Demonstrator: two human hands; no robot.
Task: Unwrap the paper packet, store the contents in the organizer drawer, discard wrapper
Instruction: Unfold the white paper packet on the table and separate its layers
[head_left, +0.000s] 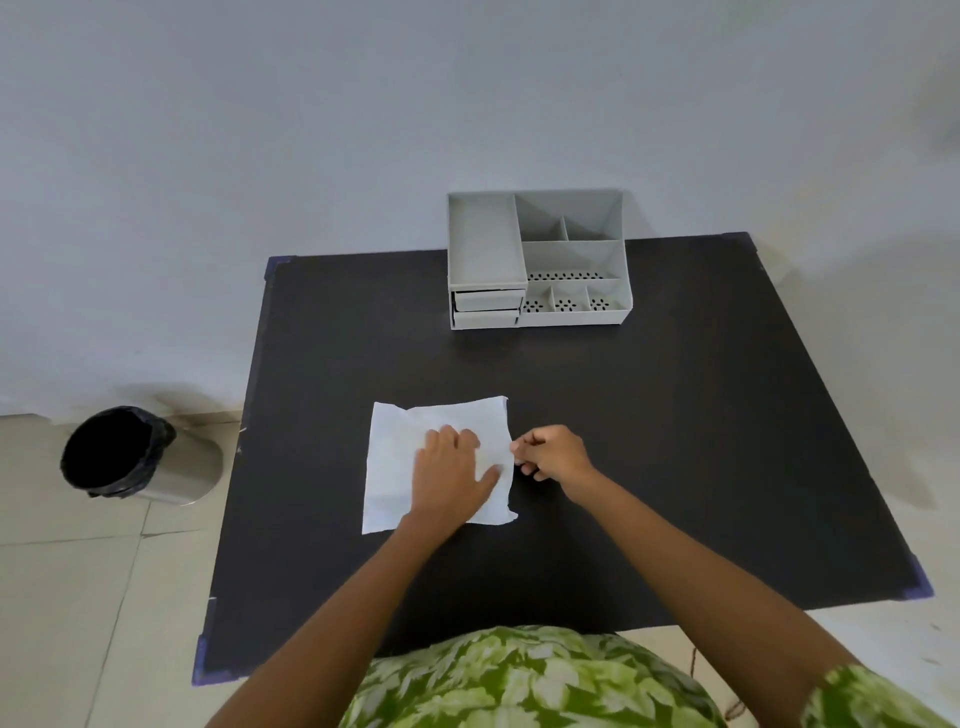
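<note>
A white paper wrapper (400, 457) lies unfolded and flat on the black table (675, 441). My left hand (452, 473) rests palm down on its right half, fingers curled over something I cannot see. My right hand (550, 452) pinches the wrapper's right edge between thumb and fingers. The grey organizer (537, 260) stands at the table's far edge, with two small drawers (485, 307) at its lower left, both pushed in. The packet's contents are hidden.
A metal bin (140, 457) with a black liner stands on the tiled floor left of the table. A pale wall rises behind the organizer. The table's corners carry purple tape.
</note>
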